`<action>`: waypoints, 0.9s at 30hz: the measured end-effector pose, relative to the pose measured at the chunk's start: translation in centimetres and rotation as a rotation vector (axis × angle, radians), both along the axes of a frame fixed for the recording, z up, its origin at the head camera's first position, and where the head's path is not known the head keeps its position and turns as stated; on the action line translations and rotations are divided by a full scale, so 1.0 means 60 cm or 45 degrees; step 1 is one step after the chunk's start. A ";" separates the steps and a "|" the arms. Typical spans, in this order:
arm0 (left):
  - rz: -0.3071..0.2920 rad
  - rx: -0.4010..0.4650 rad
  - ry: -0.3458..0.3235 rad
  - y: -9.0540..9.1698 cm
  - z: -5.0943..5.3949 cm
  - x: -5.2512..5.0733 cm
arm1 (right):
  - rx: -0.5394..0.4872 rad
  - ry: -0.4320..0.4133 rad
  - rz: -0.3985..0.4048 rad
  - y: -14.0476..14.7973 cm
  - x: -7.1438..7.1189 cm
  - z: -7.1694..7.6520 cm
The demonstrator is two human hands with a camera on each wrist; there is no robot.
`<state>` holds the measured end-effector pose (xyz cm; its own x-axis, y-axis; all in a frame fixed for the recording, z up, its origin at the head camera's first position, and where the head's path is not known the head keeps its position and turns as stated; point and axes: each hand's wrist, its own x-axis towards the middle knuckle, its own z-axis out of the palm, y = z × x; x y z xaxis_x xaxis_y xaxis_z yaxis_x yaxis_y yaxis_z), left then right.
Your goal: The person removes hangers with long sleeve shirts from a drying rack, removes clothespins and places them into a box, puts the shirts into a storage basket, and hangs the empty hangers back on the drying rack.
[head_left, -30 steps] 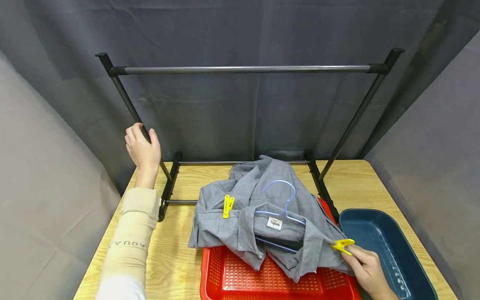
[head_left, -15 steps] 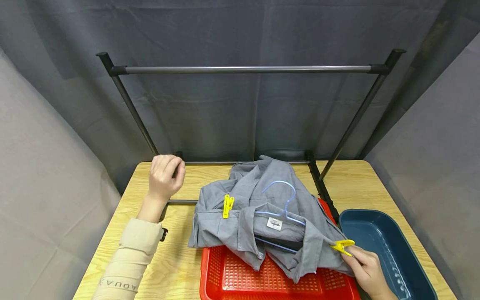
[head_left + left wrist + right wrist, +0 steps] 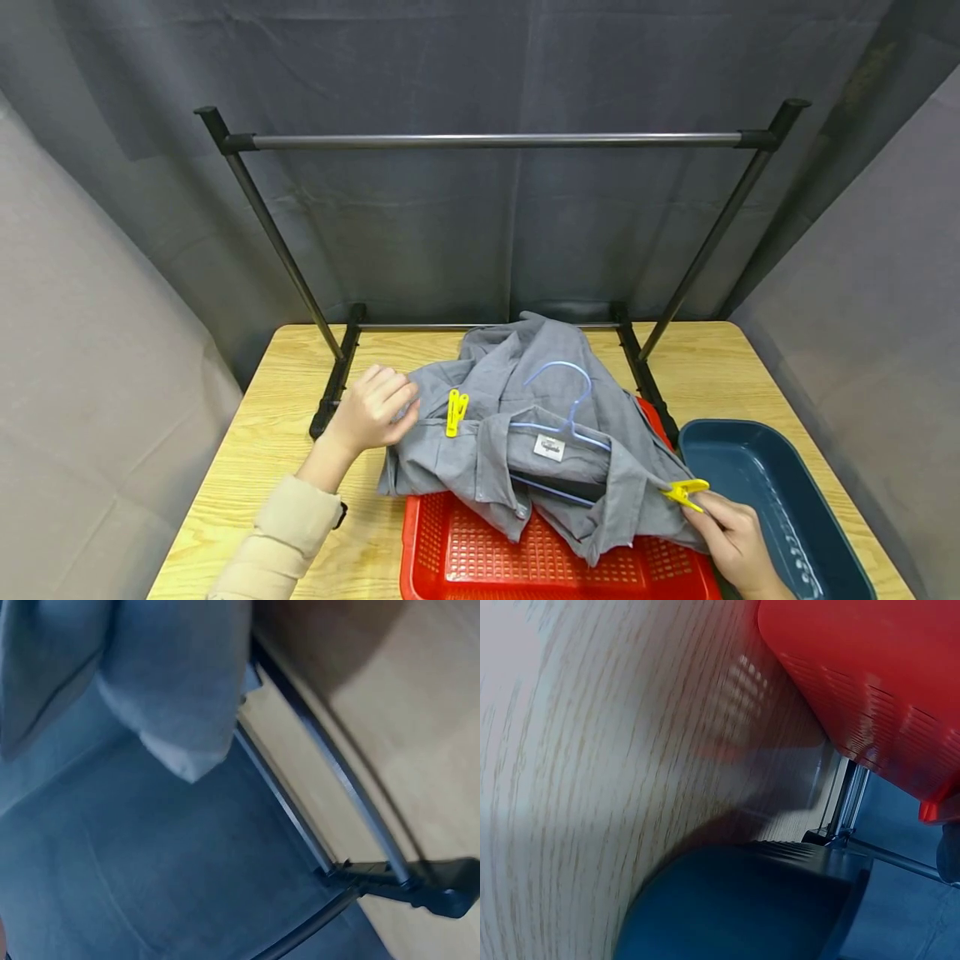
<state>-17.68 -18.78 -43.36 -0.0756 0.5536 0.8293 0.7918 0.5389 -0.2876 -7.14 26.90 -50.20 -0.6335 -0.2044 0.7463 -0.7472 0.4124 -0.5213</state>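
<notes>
A grey collared shirt (image 3: pixel 450 467) lies heaped over a red basket (image 3: pixel 540 575). A light blue hanger (image 3: pixel 577 408) shows in its neck opening, hook uppermost. One yellow clothespin (image 3: pixel 454 414) is on the shirt's left shoulder, another yellow clothespin (image 3: pixel 684 492) on its right. My left hand (image 3: pixel 375 412) is beside the left shoulder with fingers loosely bent, holding nothing that I can see. At the right shoulder my right hand (image 3: pixel 738 537) grips the shirt's edge beneath the clothespin; its fingertips are partly hidden. Grey cloth (image 3: pixel 180 675) hangs close in the left wrist view.
Behind the basket stands a black clothes rack with a metal top bar (image 3: pixel 495 142). Its left foot (image 3: pixel 335 379) is close behind my left hand. A dark blue tray (image 3: pixel 765 475) sits right of the basket on the wooden table (image 3: pixel 705 358). Grey curtains surround the table.
My left hand has let go of the rack's left post and come down and to the right, to the shirt's left shoulder. My right hand and the shirt have stayed put.
</notes>
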 end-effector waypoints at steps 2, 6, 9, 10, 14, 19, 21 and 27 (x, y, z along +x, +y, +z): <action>-0.013 -0.032 -0.065 0.003 -0.011 0.005 | 0.001 0.007 -0.002 -0.001 0.000 0.002; -0.004 -0.112 -0.188 0.006 -0.028 0.016 | 0.000 0.012 0.000 -0.002 0.000 0.002; 0.039 -0.180 -0.287 0.008 -0.033 0.023 | 0.000 0.010 -0.002 -0.001 0.000 -0.001; 0.053 -0.199 -0.319 0.009 -0.035 0.025 | 0.000 0.010 -0.004 0.000 0.000 -0.002; 0.092 -0.252 -0.407 0.010 -0.041 0.029 | 0.002 0.014 -0.011 0.001 0.000 -0.006; 0.178 -0.272 -0.492 0.008 -0.052 0.033 | 0.008 0.017 -0.013 0.002 -0.001 -0.009; 0.231 -0.277 -0.518 0.005 -0.056 0.033 | 0.008 0.018 -0.008 0.002 -0.002 -0.009; 0.292 -0.319 -0.569 -0.002 -0.065 0.034 | 0.008 0.026 -0.010 0.001 -0.003 -0.007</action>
<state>-15.65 -18.91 -47.26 -0.5315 0.6576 0.5339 0.7365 0.6701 -0.0922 -7.30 26.97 -50.59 -0.6196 -0.2043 0.7579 -0.7544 0.4218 -0.5030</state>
